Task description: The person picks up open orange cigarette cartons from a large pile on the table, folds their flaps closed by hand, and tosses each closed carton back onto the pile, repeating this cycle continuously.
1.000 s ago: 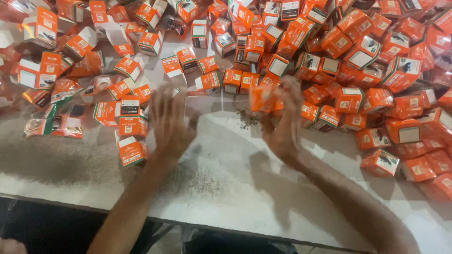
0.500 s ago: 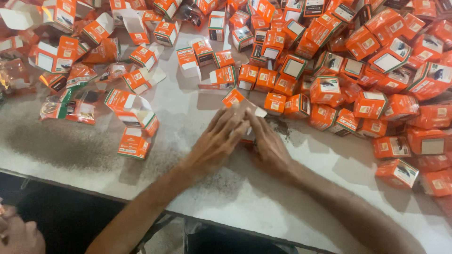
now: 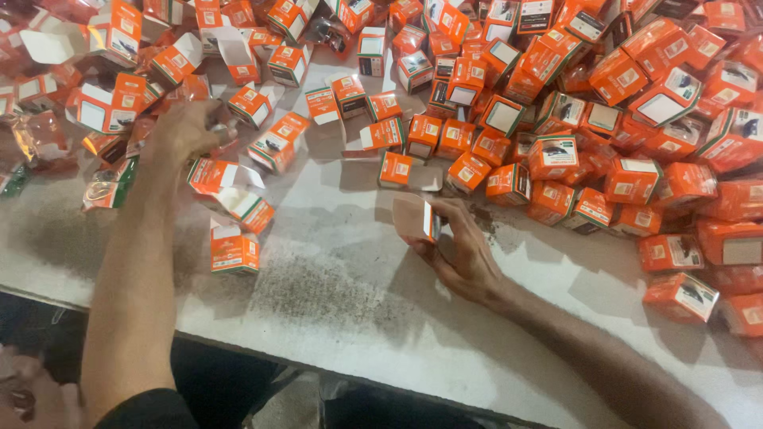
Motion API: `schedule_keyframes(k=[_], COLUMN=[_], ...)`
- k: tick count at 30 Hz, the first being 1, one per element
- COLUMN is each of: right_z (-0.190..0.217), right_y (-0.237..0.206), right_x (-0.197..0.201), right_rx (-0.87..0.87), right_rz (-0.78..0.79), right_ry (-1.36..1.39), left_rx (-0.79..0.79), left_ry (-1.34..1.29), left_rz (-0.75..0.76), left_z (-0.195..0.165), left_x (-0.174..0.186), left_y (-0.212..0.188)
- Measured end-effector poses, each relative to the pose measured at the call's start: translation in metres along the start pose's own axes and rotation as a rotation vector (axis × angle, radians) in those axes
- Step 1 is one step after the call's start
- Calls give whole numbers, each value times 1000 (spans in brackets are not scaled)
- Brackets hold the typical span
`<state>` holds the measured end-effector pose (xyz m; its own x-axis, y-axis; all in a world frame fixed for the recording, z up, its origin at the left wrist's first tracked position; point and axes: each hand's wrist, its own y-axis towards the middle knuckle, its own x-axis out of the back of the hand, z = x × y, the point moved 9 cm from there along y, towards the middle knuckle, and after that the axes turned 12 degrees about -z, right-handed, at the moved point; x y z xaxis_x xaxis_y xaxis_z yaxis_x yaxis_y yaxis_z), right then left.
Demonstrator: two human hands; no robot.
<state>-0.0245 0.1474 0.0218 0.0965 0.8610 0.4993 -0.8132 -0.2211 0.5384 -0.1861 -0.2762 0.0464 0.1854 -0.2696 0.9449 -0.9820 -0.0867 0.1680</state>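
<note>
Right hand (image 3: 465, 254) holds a small orange box (image 3: 419, 218); left hand (image 3: 181, 131) reaches into scattered open cartons (image 3: 238, 195).

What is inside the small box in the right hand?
The right hand holds a small orange box above the white table, its end flap open. The inside is turned from the camera and partly covered by fingers, so its contents cannot be seen.

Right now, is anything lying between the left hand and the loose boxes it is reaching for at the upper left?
Nothing visible. The left hand is already in among the open orange boxes, its fingers touching them. The right hand holds a small box apart, over the bare white table.
</note>
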Motion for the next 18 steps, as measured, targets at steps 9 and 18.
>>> schedule_keyframes(k=[9, 18], right_z=[2, -8], right_y=[2, 5], right_x=[-7, -8], right_rx=[-31, -52], right_rz=[105, 96], right_ry=[61, 106], left_rx=[-132, -877], left_ry=[177, -715], left_rz=[-381, -809], left_z=[-43, -225], left_x=[16, 36], left_y=[-5, -225])
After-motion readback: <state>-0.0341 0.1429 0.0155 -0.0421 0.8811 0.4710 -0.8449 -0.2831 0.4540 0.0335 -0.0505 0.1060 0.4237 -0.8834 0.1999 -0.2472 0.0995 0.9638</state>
